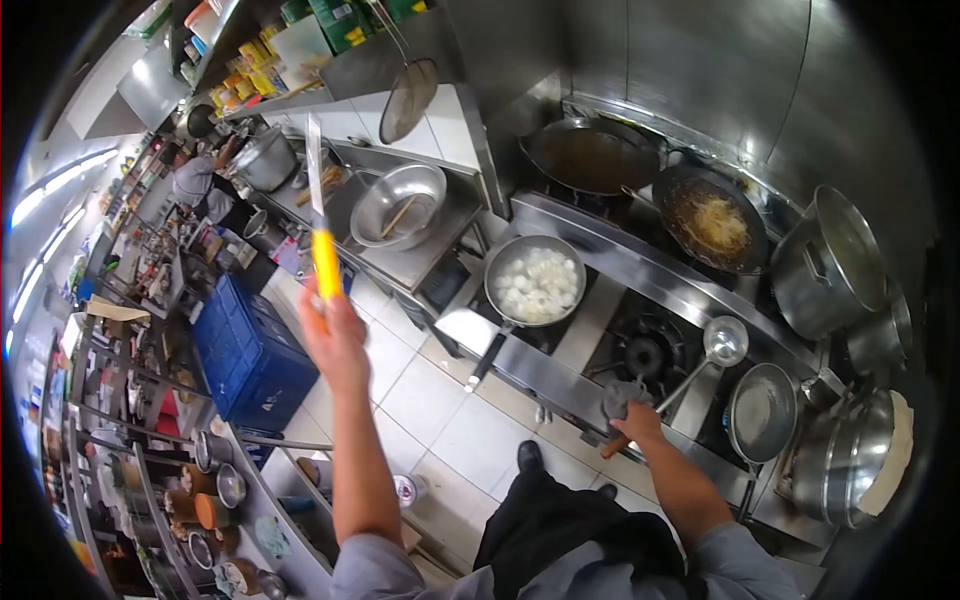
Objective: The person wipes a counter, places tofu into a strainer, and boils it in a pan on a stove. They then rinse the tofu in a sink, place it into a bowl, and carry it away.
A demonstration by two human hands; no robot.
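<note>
Raised at the left, my left hand (337, 345) is closed around a long tool (325, 262) with a yellow handle and a straight, narrow metal end pointing up. My right hand (642, 422) grips a ladle (725, 342) by its handle, over the front edge of the stove. The ladle's bowl lies above the stove to the right, and its wooden handle end sticks out below my hand. A grey cloth (625, 400) is right at my right fingers. Between my hands, a frying pan (493, 275) full of white, rounded pieces sits on the stove.
A bare burner (643, 350) is right of the frying pan. Behind stand a dark wok (560, 150) and another wok (680, 240) with frying food. Pots (815, 285) and a small pan (763, 410) stand right. Blue crate (250, 350) left; another person (200, 185) stands far back.
</note>
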